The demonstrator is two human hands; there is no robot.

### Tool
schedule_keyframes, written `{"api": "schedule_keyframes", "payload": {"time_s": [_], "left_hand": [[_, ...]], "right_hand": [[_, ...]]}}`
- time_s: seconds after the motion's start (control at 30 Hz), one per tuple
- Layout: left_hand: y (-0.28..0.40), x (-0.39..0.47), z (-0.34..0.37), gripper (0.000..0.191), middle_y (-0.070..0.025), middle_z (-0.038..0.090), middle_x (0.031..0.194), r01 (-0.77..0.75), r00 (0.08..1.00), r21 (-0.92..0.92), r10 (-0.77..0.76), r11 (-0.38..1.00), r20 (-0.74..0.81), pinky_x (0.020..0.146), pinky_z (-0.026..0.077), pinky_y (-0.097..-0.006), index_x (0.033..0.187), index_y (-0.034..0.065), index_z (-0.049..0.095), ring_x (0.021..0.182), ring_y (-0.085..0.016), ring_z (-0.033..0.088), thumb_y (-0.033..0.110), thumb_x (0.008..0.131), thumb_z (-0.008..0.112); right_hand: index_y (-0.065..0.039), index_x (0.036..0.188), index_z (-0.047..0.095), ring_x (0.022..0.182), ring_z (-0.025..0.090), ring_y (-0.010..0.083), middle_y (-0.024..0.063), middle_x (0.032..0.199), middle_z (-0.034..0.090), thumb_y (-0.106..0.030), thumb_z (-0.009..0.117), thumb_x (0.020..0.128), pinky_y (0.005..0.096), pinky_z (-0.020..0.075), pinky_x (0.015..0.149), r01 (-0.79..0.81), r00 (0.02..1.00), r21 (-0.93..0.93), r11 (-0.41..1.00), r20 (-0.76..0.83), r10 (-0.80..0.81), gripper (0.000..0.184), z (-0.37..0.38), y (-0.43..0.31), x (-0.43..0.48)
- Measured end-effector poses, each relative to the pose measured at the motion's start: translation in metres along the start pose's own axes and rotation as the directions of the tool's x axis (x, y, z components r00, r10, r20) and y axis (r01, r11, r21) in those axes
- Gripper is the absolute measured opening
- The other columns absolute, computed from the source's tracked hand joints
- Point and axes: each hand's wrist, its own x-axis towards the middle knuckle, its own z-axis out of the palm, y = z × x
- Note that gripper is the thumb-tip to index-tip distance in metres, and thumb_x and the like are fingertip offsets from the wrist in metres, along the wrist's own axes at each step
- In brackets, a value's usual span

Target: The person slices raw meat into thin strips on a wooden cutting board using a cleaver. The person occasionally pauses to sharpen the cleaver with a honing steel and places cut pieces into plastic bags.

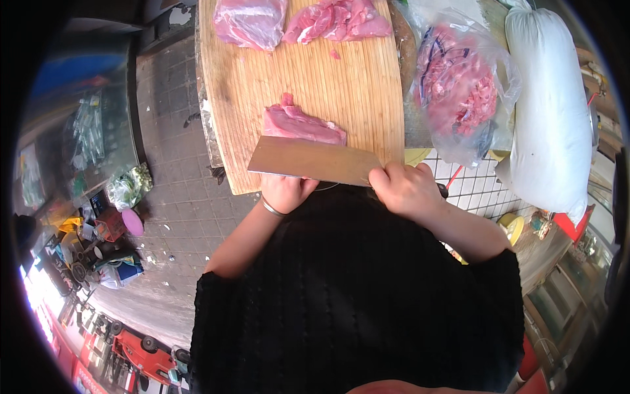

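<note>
My right hand (407,189) is closed round the dark handle of a broad Chinese cleaver (315,158), whose blade lies level over the near part of a wooden cutting board (300,69). Just beyond the blade, a piece of raw meat (300,123) rests on the board, partly covered by the blade. My left hand (287,192) is at the board's near edge, under the blade's near side; its fingers are mostly hidden, so whether they hold anything cannot be told. A large slab of meat (250,22) and a heap of cut meat (339,20) lie at the board's far end.
Right of the board lie a clear plastic bag of meat pieces (460,93) and a long, full white sack (551,108). A glass case (88,118) stands on the left across the tiled floor (172,147), with a bag of green vegetables (129,187) by its corner.
</note>
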Motion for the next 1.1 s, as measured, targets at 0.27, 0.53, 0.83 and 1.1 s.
{"api": "schedule_keyframes", "payload": {"time_s": [0.27,0.53,0.83,1.1], "left_hand": [[-0.004,0.013,0.005,0.033,-0.0078,0.061,0.082,0.006,1.0,-0.047,-0.006,0.999,0.002,0.063,0.048,-0.0393,0.092,0.0101,0.064,0.07,-0.028,0.06,0.017,0.062,0.075],[-0.01,0.025,0.0,0.022,-0.0049,0.06,0.071,0.007,1.0,-0.044,-0.007,0.999,0.007,0.059,0.048,-0.0388,0.082,0.0099,0.066,0.062,-0.025,0.059,0.014,0.061,0.071],[-0.011,0.029,-0.001,0.023,-0.0093,0.059,0.076,-0.027,0.997,-0.047,0.03,0.999,0.073,0.072,0.047,-0.0399,0.083,0.0045,0.064,0.074,-0.03,0.058,0.013,0.062,0.066],[-0.007,0.033,-0.001,0.017,-0.007,0.06,0.075,-0.048,0.997,-0.012,0.048,0.999,0.064,0.066,0.049,-0.0372,0.076,0.0078,0.063,0.072,-0.026,0.057,0.013,0.06,0.066]], "right_hand": [[-0.008,0.077,0.045,0.047,0.059,0.0202,0.0071,0.059,0.055,-0.014,0.055,0.078,0.0361,0.041,0.04,-0.04,0.983,0.089,0.995,0.183,0.023,0.012,-0.008,-0.004,0.029],[-0.008,0.077,0.048,0.048,0.062,0.0211,0.0064,0.056,0.058,-0.015,0.054,0.079,0.0377,0.0444,0.04,-0.041,0.989,0.086,0.995,0.143,0.029,0.01,-0.003,-0.001,0.05],[-0.006,0.081,0.049,0.057,0.066,0.0259,0.0096,0.064,0.063,-0.014,0.053,0.082,0.0409,0.0493,0.047,0.054,0.985,0.196,0.979,0.149,-0.084,0.01,0.011,-0.016,0.107],[-0.002,0.087,0.05,0.063,0.068,0.0277,0.0117,0.069,0.065,-0.011,0.049,0.084,0.0424,0.0511,0.052,-0.077,0.953,0.219,0.973,0.302,0.008,0.01,0.002,0.007,0.081]]}}
